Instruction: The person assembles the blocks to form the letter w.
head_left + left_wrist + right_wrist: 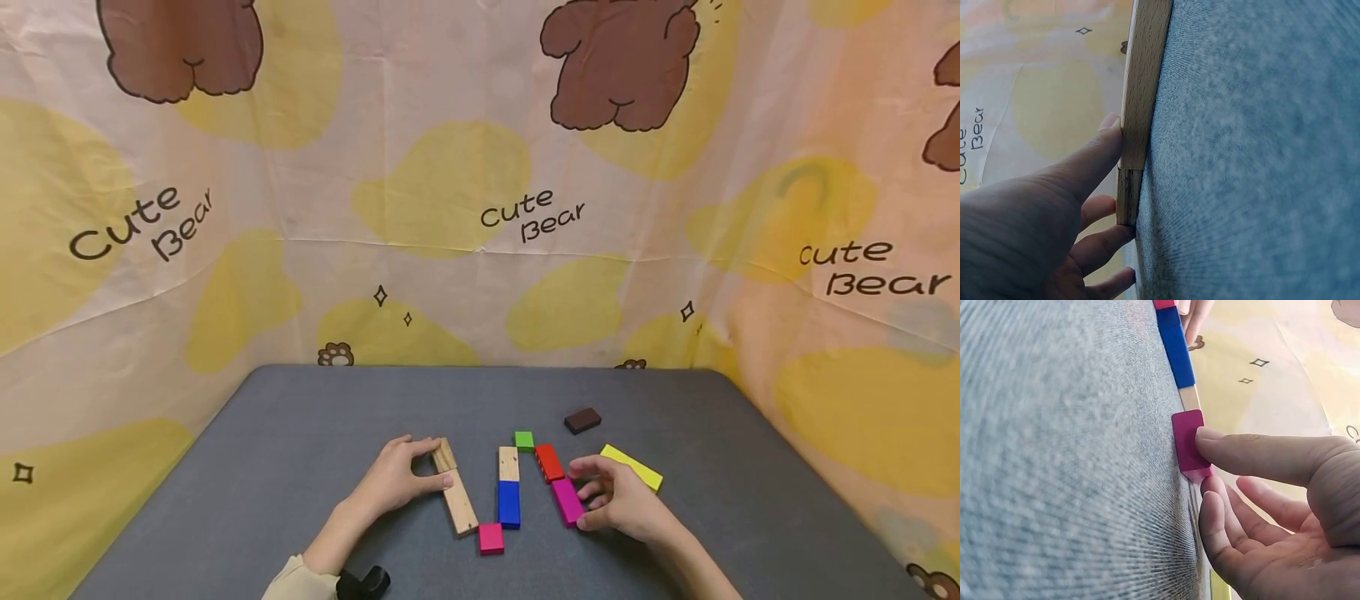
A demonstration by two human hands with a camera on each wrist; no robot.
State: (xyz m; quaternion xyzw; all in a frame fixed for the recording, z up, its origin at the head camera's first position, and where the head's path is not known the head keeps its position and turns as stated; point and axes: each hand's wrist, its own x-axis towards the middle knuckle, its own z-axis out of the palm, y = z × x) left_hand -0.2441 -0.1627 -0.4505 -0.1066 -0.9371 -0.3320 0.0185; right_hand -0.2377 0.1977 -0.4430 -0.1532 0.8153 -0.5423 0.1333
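Observation:
My left hand rests at two plain wooden blocks laid end to end. Its fingers reach the end of the darker, shorter block, and the thumb presses the side of the longer, paler block. On the other side, my right hand holds a magenta block, thumb on its near end and curled fingers along its right side. A red block meets the magenta one's far end. Between the hands, a pale wooden block and a blue block form a straight line.
A small pink block sits at the near ends of the left and middle lines. A green block lies by the red one. Beyond are a dark brown block and a yellow block. The grey table meets a printed curtain.

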